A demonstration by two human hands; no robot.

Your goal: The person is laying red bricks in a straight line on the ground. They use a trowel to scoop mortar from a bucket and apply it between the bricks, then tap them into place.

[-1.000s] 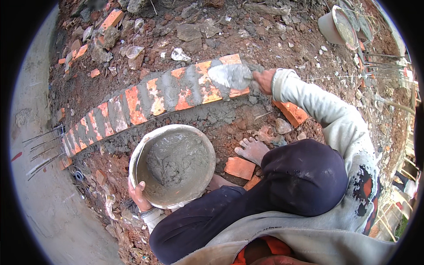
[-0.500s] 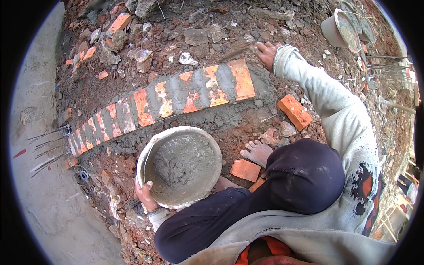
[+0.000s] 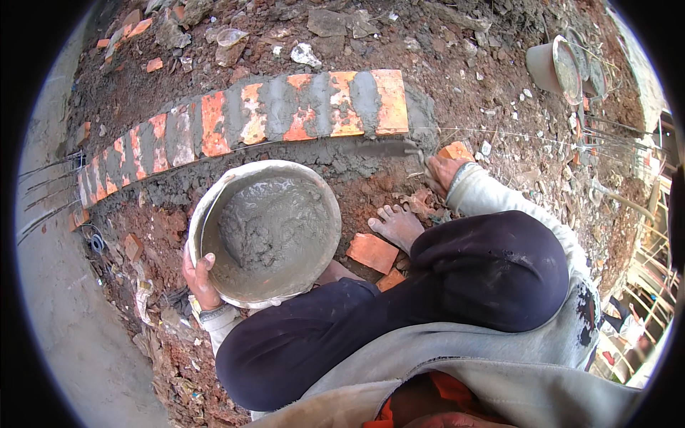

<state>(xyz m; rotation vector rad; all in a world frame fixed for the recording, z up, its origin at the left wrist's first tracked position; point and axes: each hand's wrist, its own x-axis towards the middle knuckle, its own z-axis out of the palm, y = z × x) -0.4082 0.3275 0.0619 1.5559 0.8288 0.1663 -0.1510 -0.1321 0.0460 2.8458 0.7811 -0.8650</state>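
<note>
My left hand (image 3: 202,282) grips the near left rim of a round bucket (image 3: 275,294) of wet grey mortar (image 3: 275,225), thumb over the edge. My right hand (image 3: 446,173) is closed around the handle of a trowel (image 3: 389,148). Its blade points left, low against the mortar along the near side of a brick row (image 3: 391,103). The row's bricks are joined by grey mortar, with smears on their tops. An orange loose brick (image 3: 455,151) lies just beyond my right hand, partly covered by it.
A taut string (image 3: 499,131) runs right from the row. Loose brick (image 3: 372,251) lies beside my bare foot (image 3: 397,227). A second bucket (image 3: 555,70) stands far right. Steel rods (image 3: 50,167) stick out at the left, over a concrete strip (image 3: 93,342). Rubble covers the soil behind the row.
My right hand and the trowel have come from the row's far side to its near side. My left hand stays on the bucket rim. The view has shifted.
</note>
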